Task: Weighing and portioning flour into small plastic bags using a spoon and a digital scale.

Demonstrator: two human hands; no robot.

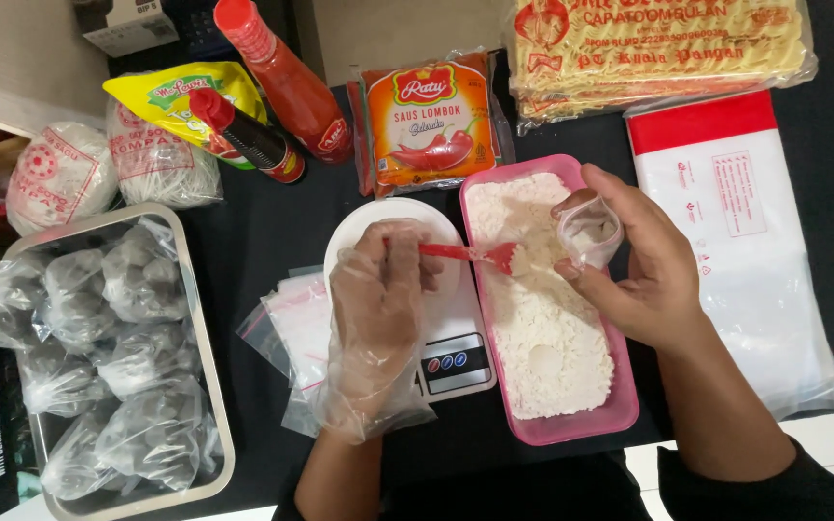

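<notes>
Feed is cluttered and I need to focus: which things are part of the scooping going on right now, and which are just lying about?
In use: left hand in a plastic glove, red spoon, pink tray of flour, small clear bag held open by right hand, scale.

Lying about: sauce bottles, chili sauce packets, noodle pack, metal tray of bagged balls, spare zip bags.

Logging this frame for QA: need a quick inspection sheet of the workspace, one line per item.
Surface: black table.
Job's things: pink tray of white powder; red spoon; small clear bag; kitchen scale.
Clutter: sauce bottles, sauce pouch, noodle pack, metal tray of bagged balls, empty zip bags.
Grips: gloved left hand holds spoon; bare right hand holds bag open.
Cables: nothing seen.
Surroundings: white tiled floor.
</notes>
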